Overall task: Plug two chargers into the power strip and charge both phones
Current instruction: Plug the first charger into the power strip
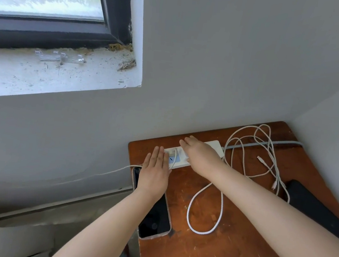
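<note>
While the scratched brown wooden table (225,249) bears everything, our long white plastic power strip (195,154) runs left-right along its far edge. Our flat, empty left hand (154,171) steadies one end; our right hand (198,155) covers the middle, its grip hidden.

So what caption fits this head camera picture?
Two hands, left and right, rest on a white power strip between two phones.
</note>
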### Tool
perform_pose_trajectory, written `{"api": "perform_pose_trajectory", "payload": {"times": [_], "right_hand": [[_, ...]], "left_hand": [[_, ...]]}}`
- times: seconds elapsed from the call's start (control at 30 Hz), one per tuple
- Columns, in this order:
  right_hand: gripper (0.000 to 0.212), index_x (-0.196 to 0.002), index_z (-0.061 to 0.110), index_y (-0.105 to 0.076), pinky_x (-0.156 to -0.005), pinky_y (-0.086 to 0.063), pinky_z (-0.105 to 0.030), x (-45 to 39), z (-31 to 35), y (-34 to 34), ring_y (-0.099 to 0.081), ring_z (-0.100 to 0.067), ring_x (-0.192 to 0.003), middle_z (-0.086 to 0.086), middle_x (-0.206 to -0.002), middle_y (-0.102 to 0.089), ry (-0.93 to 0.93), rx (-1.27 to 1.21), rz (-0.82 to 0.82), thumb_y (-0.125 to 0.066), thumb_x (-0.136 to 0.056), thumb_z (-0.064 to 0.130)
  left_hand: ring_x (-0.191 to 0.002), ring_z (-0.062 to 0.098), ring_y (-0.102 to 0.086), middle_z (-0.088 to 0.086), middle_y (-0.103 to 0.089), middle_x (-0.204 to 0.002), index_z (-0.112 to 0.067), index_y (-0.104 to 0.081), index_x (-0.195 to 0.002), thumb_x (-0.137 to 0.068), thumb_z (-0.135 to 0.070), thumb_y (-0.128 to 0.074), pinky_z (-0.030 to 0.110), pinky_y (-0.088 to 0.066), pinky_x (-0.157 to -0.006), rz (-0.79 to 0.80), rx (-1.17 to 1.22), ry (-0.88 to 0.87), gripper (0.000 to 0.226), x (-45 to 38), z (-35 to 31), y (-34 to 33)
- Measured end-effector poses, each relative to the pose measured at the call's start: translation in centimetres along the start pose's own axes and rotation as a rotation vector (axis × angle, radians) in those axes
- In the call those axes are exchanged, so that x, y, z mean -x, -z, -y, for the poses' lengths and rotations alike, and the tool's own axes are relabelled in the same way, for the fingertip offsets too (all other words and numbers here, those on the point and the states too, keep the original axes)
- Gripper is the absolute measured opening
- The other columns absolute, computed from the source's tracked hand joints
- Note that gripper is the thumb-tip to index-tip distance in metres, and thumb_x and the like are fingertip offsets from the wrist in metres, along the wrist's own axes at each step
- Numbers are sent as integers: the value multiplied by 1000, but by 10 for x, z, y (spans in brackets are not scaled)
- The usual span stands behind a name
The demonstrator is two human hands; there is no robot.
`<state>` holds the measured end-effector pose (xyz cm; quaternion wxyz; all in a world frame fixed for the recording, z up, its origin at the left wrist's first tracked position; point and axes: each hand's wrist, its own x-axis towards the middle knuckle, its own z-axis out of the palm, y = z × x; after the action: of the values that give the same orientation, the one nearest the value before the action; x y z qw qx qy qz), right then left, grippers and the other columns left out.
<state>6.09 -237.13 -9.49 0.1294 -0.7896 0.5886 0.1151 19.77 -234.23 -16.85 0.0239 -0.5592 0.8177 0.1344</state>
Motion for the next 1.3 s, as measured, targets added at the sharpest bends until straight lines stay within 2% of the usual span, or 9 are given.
{"api": "perform_pose_trajectory", "payload": {"times": [0.2, 0.3, 0.47, 0.6, 0.77, 0.93, 1.03, 1.2, 1.3], "right_hand": [[55, -136, 3, -30, -107, -33, -39, 2, -1, 6, -29, -30, -134, -19, -143, -36, 25, -3, -41, -55, -87, 3], [41, -129, 1, -40, -102, -40, -41, 9, -4, 5, -43, -33, -123, -21, -136, -45, 18, -17, -87, -50, -89, 4], [35, -122, -1, -46, -92, -48, -38, 6, 0, 5, -52, -32, -111, -20, -125, -50, -11, 8, -21, -50, -88, -1], [24, -107, 0, -52, -69, -39, -28, -5, -1, 15, -57, -29, -97, -16, -104, -56, -55, 33, 63, -56, -84, -2], [37, -123, -1, -44, -88, -49, -36, 8, 4, 10, -52, -31, -107, -19, -124, -49, -6, 40, 1, -47, -87, -6], [22, -106, 3, -46, -60, -39, -30, 2, 6, 15, -55, -23, -78, -13, -89, -56, -93, -125, -1, -50, -86, -4], [11, -88, 11, -39, -46, -21, -25, 6, 9, 12, -36, -11, -55, 1, -63, -37, -176, -349, -44, -36, -91, 1], [12, -95, 7, -45, -57, -28, -31, 9, 9, 11, -45, -23, -72, 1, -65, -38, -182, -261, -108, -35, -92, 2], [29, -115, 2, -48, -72, -40, -34, 13, 11, 10, -51, -30, -100, -15, -109, -56, -141, -68, -72, -50, -86, 1]], "left_hand": [[-142, 25, 9, 14, 7, -155, -4, 6, -143, -101, -33, -15, 35, 4, -115, 26, 4, 27, 56, -12, 1, 2], [-142, 25, 9, 14, 7, -155, -5, 6, -143, -101, -33, -15, 35, 5, -115, 27, 1, 28, 55, -11, 0, 2], [-142, 25, 9, 14, 7, -155, -5, 6, -143, -101, -31, -17, 35, 6, -114, 20, -10, 12, 55, -10, 2, 1], [-142, 25, 9, 13, 6, -155, -5, 6, -143, -101, -30, -16, 35, 6, -114, 26, -17, 8, 54, -13, 3, 3], [-142, 25, 8, 13, 5, -155, -5, 6, -143, -101, -29, -20, 35, 5, -114, 30, -31, 5, 55, -11, 3, 2], [-142, 26, 8, 13, 6, -155, -5, 7, -143, -101, -28, -20, 35, 5, -114, 18, -38, 3, 55, -12, 3, -2], [-143, 25, 7, 13, 4, -155, -5, 5, -144, -101, -30, -19, 34, 4, -114, 18, -18, 1, 55, -13, 3, 0], [-143, 22, 2, 9, -2, -156, -8, -2, -145, -99, -24, -31, 37, -2, -116, 18, 37, -38, 57, -5, 13, 16], [-143, 24, -3, 11, -7, -156, -6, -6, -144, -94, -19, -44, 37, -8, -116, -62, 119, -10, 65, 22, 29, 22]]}}
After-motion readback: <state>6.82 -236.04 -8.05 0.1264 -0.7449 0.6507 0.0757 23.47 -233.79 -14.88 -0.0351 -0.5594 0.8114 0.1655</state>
